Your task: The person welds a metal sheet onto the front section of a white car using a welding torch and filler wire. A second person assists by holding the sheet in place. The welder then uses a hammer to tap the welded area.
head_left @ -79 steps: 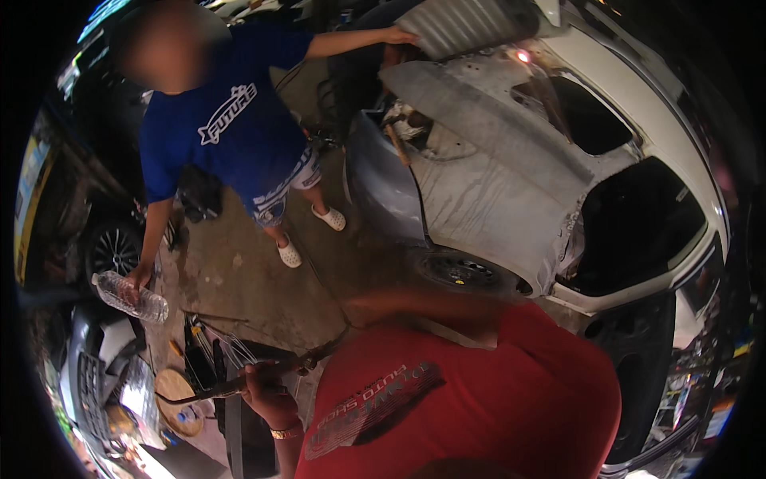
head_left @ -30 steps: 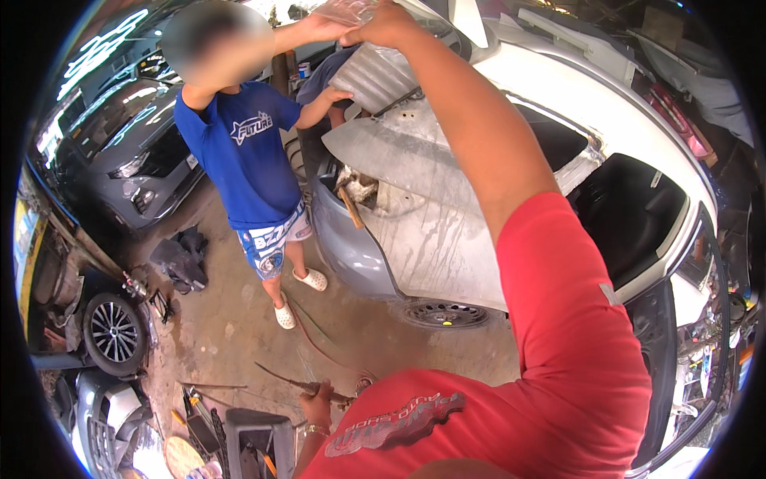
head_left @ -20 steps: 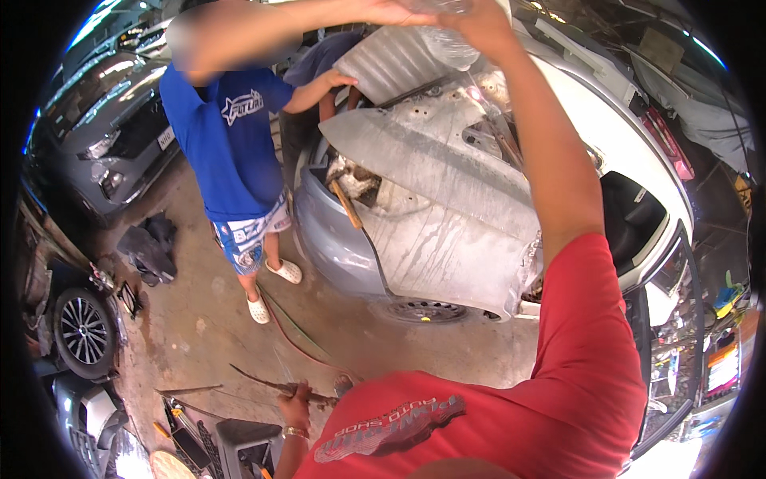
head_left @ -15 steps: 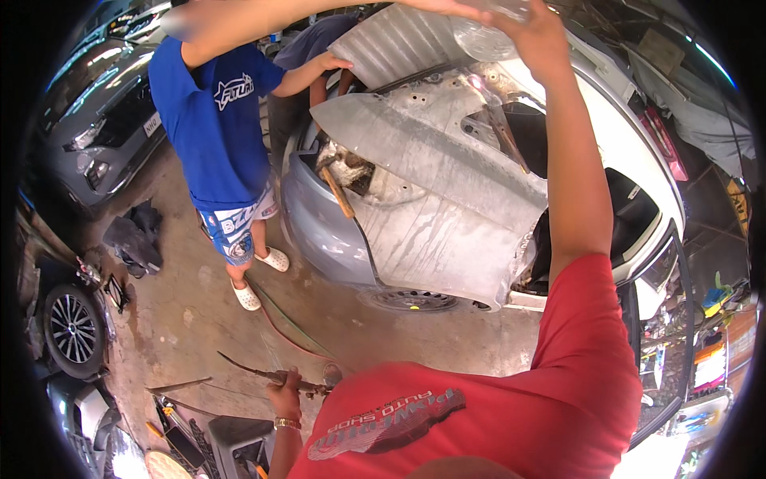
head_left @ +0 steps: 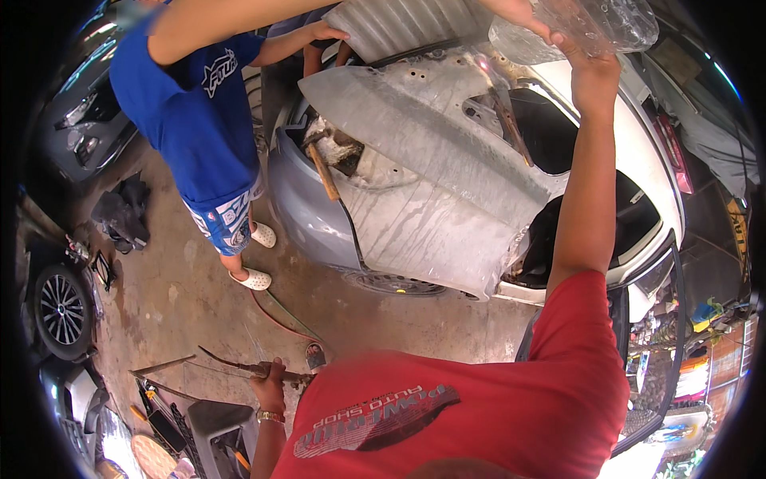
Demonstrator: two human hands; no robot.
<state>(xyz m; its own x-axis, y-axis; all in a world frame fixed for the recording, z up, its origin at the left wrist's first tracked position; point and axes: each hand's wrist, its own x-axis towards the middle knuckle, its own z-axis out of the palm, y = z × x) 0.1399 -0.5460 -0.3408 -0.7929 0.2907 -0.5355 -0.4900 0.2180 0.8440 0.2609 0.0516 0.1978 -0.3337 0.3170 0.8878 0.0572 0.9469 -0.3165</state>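
Since half a second ago your right hand [head_left: 586,68] has lifted the clear plastic bottle [head_left: 574,28] higher, fingers clamped on it above the stripped car body [head_left: 431,168]. Your left hand [head_left: 270,382] stays low, closed around a thin metal torch [head_left: 239,367], beside the co-worker in blue [head_left: 195,120].

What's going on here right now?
The person in the red shirt holds a clear plastic bottle up high in the right hand, above a stripped car body. The left hand grips a thin metal torch-like tool down low. A co-worker in blue stands by the car, one hand on its sheet metal.
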